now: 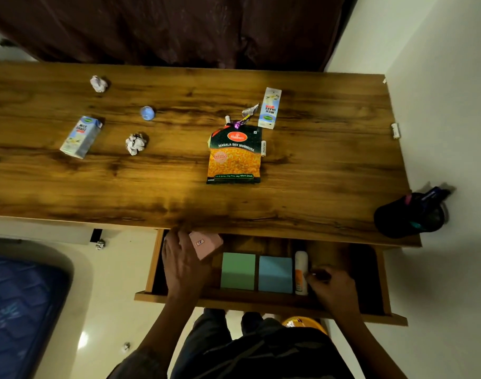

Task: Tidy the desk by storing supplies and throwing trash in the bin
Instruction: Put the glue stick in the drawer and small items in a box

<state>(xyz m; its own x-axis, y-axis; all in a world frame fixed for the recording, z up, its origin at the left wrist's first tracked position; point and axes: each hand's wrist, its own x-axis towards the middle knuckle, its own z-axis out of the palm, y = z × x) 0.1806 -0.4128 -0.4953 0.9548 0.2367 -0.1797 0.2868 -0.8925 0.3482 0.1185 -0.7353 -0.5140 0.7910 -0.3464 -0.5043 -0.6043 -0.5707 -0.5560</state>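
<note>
Wood-grain bench (151,181) runs wall to wall under a dark curtain (165,28), white wall on the right. On it lie two crumpled paper balls (99,83) (135,143), two milkshake cartons (80,137) (270,108), a snack packet (234,155) and, at the right front corner, a black pen holder (410,214). Below, the open drawer (261,299) holds green (238,271) and blue sticky pads (275,274) side by side and a glue stick (301,272). The left hand (183,265) grips a pink pad (205,244) at the drawer's left end; the right hand (333,289), fingers curled, pinches something small and unclear beside the glue stick. A blue mattress (20,310) lies lower left.
</note>
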